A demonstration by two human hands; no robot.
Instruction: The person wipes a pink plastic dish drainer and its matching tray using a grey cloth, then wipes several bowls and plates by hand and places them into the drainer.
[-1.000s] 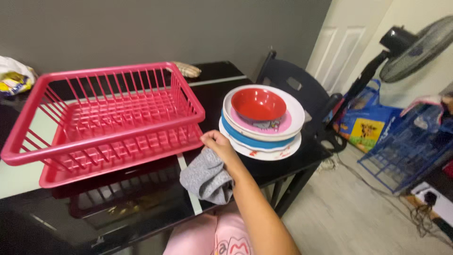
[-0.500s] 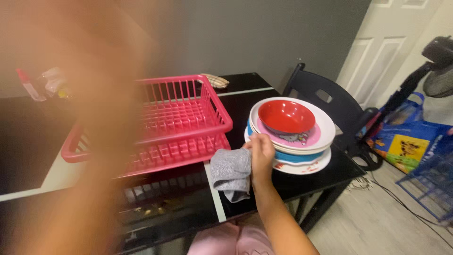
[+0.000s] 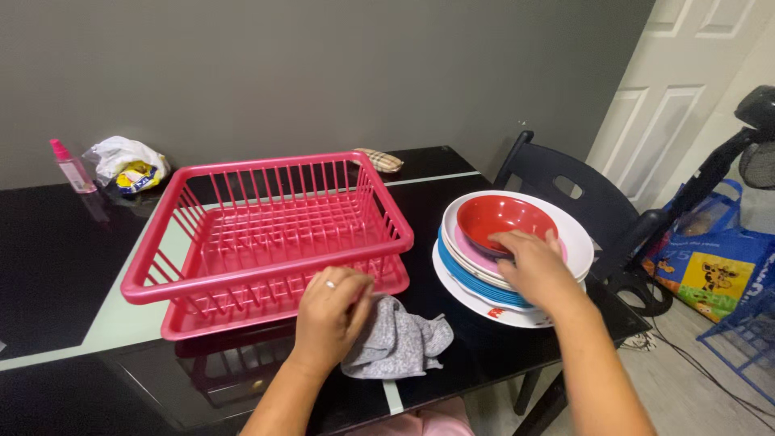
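A grey cloth [image 3: 397,345] lies crumpled on the black table [image 3: 48,266] near its front edge. My left hand [image 3: 331,313] rests on the cloth's left side, fingers curled around it. My right hand [image 3: 533,266] lies on the stack of plates [image 3: 500,300], fingers touching the near rim of the red bowl [image 3: 502,220] that sits on top. The stack holds white, pink and blue plates. A red plastic dish rack [image 3: 266,234] stands left of the plates, on a matching tray.
A black chair [image 3: 565,182] stands behind the plates at the table's right end. A pink spray bottle [image 3: 71,166] and a crumpled bag [image 3: 127,163] sit at the back left. A small pouch [image 3: 381,160] lies behind the rack. A fan [image 3: 751,121] and bags stand on the floor at right.
My right hand let go of the grey cloth and moved onto the plates and bowl. My left hand came down and took the cloth. The camera view shifted left.
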